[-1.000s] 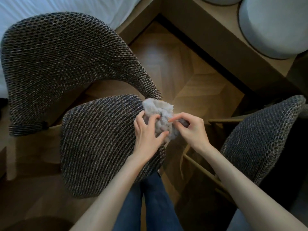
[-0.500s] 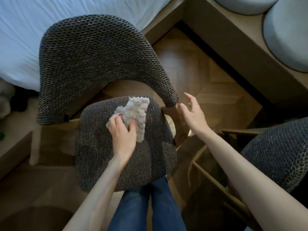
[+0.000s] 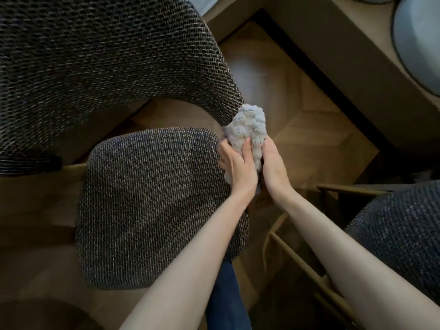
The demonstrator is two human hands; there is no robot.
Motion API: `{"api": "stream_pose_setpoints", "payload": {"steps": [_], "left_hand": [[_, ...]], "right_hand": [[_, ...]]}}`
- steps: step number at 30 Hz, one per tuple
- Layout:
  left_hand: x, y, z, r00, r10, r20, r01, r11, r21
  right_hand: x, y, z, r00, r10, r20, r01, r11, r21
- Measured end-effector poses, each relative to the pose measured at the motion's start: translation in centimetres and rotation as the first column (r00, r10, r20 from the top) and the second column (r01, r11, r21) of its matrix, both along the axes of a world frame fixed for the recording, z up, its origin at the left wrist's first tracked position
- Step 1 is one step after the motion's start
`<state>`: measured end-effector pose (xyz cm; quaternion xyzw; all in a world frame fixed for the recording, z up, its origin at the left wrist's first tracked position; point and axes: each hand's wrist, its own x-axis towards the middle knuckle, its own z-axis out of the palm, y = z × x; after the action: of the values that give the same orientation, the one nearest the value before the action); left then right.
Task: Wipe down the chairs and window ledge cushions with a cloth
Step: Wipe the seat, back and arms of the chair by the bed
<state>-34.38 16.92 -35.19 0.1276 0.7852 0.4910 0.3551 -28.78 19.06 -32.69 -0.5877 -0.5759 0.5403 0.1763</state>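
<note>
Right hand (image 3: 273,169) fingertips hidden behind cloth (image 3: 250,125); ledge cushion (image 3: 419,44) cut by right edge.
</note>
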Motion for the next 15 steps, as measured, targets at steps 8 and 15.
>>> {"api": "stream_pose_setpoints", "payload": {"steps": [8,15], "left_hand": [[0.0,0.1,-5.5,0.997,-0.006,0.077,0.015,0.992,-0.128],[-2.0,1.9,-8.5,0.934,0.075,0.349,0.005,0.975,-0.223]], "right_hand": [[-0.2,0.0,-0.9,0.993,0.015,0.114,-0.020,0.999,0.049],[-0.1,0.0,-1.2,0.993,0.044,0.108,-0.053,0.996,0.076]]}}
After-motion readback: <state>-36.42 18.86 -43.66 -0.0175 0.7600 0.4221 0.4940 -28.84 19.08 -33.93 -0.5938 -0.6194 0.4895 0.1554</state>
